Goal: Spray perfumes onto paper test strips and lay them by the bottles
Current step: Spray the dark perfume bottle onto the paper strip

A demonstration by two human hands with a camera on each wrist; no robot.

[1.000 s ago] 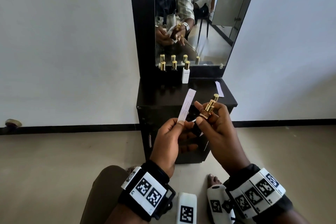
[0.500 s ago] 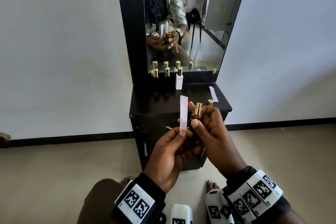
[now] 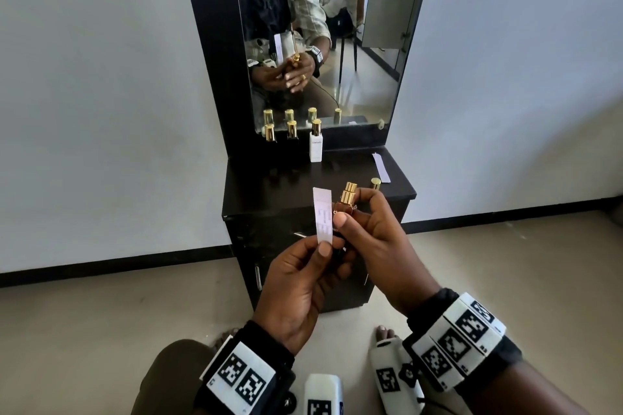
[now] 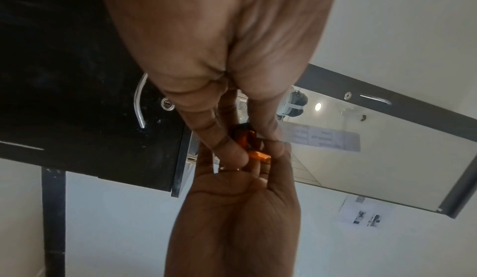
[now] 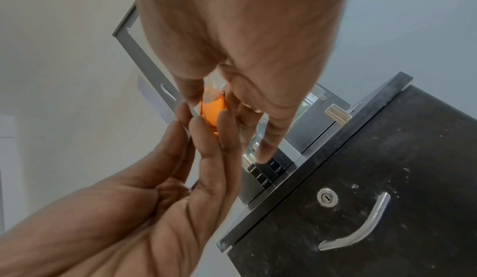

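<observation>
Head view: the left hand (image 3: 296, 283) pinches a white paper test strip (image 3: 322, 214) upright between thumb and fingers, just beside the amber perfume bottle (image 3: 345, 204) that the right hand (image 3: 377, 239) grips in front of the black table (image 3: 269, 192). A gold cap (image 3: 375, 183) stands on the table near another strip (image 3: 381, 167); a white bottle (image 3: 316, 145) and two dark bottles (image 3: 292, 131) line the mirror (image 3: 371, 44).

Left wrist view: fingers (image 4: 227, 144) curl toward the amber bottle (image 4: 245, 136); the strip (image 4: 322, 138) juts rightward.

Right wrist view: the right hand (image 5: 245, 56) clasps the glowing amber bottle (image 5: 213, 110), with the left hand's fingertips (image 5: 204, 124) touching it.
</observation>
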